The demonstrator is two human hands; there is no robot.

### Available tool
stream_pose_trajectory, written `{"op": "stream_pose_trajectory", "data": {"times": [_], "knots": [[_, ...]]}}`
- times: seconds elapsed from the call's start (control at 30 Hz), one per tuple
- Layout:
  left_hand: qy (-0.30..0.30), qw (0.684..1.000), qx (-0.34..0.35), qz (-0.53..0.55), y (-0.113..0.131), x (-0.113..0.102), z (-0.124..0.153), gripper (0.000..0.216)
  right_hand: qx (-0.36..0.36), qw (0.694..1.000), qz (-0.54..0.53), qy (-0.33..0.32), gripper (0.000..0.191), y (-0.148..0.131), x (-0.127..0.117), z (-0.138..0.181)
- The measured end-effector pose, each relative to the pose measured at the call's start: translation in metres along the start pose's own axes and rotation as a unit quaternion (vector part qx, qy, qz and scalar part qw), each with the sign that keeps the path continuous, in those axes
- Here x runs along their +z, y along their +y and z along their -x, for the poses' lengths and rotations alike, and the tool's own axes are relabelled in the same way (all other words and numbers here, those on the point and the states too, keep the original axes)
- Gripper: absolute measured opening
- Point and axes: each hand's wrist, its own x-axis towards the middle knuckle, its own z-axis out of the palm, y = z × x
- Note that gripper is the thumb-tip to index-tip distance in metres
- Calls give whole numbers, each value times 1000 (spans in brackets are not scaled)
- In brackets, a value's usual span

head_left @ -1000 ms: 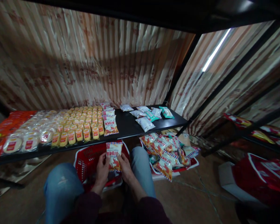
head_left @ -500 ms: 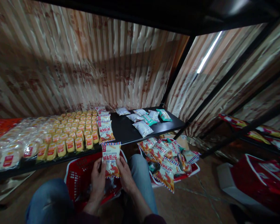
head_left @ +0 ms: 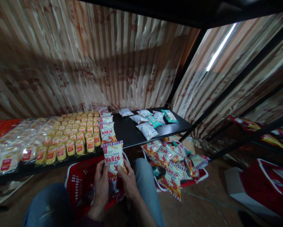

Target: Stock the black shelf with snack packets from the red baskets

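Between my two hands is a snack packet (head_left: 113, 155), white and orange with red lettering and a striped top edge. My left hand (head_left: 101, 179) pinches its left side, and my right hand (head_left: 128, 179) grips its lower right, both thumbs on the front. The packet is upright, just in front of the black shelf (head_left: 124, 132) edge. Similar packets (head_left: 108, 133) lie in a column on the shelf, beside rows of small yellow wrapped cakes (head_left: 80, 146). Below my hands stands a red basket (head_left: 76, 176) with some clear plastic inside.
More packets (head_left: 171, 157) heap over a second red basket (head_left: 200, 177) at my right knee. White and green packets (head_left: 147, 130) lie loose on the shelf's right part. Round wrapped cakes (head_left: 8, 162) fill its left. A slanted black post (head_left: 188, 67) and an overhead shelf frame the space.
The packet stays in both hands and now leans slightly, with my right hand a little further over its lower corner. The camera view has shifted slightly.
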Motion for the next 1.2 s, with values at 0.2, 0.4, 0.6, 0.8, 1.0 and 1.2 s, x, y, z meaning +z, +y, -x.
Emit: {"op": "stream_pose_trajectory", "data": {"times": [0.2, 0.4, 0.6, 0.8, 1.0, 1.2], "knots": [[8, 1000, -4, -3, -5, 6, -2, 53, 1, 1000, -27, 16, 58, 1, -2, -2], [1, 1000, 22, -4, -12, 12, -8, 48, -20, 999, -18, 30, 54, 1, -4, -2], [2, 998, 60, -24, -16, 16, -11, 38, -12, 997, -20, 69, 60, -1, -4, -3], [39, 990, 108, -83, -18, 19, -13, 31, -19, 997, 16, 77, 63, -3, -5, -1], [6, 981, 132, -139, -18, 16, -6, 30, -68, 984, 126, 105, 57, -6, -7, 2], [-60, 996, 27, -61, -16, 11, 4, 42, -157, 931, 316, 91, 52, 2, -14, 6]]}}
